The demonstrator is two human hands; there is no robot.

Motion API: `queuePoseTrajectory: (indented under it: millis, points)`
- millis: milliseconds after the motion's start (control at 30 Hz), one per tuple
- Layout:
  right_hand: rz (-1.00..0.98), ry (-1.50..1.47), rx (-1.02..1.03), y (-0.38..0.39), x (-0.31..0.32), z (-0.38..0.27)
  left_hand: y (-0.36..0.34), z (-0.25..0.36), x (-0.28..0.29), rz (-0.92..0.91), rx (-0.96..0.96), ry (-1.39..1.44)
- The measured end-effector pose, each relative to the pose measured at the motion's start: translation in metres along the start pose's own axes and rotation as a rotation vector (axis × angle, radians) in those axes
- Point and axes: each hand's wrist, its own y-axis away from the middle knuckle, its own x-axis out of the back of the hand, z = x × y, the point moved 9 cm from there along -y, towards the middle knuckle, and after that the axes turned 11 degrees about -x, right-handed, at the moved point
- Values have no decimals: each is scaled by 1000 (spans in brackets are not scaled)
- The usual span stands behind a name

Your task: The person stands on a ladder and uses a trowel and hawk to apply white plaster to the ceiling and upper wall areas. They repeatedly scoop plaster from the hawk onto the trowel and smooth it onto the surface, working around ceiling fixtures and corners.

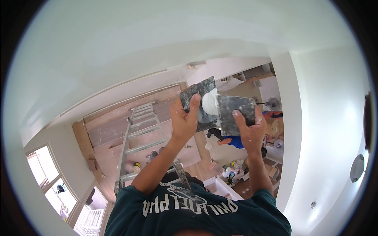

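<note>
My left hand grips a dark, white-smeared putty scraper plate, its thumb lying on the upper face. On that plate sits a mound of white putty. A second dark, squarish putty scraper is in my right hand, its thumb pressed on the face. The two blades come together at the putty, the right one overlapping the edge of the left one in this view. The fingers under both plates are hidden. White smudges show on both thumbs.
An aluminium ladder stands below my left arm. Far down on the floor are a person in blue, two fans and a pile of assorted items. A white wall edge runs along the right; windows are at lower left.
</note>
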Motion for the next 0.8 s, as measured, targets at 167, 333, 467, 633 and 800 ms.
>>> queuePoseTrajectory:
  millis: [167, 333, 467, 633, 800]
  points:
    - [230, 223, 428, 4, 15, -15, 8, 13, -3, 25, -54, -106]
    - [399, 602, 959, 13, 43, -15, 17, -14, 9, -37, 18, -148]
    - [477, 534, 861, -52, 88, 6, 51, -56, 19, -158, 155, -232]
    - [704, -84, 140, -198, 210, 81, 85, -76, 55, -124, 243, -282]
    - [601, -501, -235, -325, 332, 170, 102, -89, 87, -126, 325, -313]
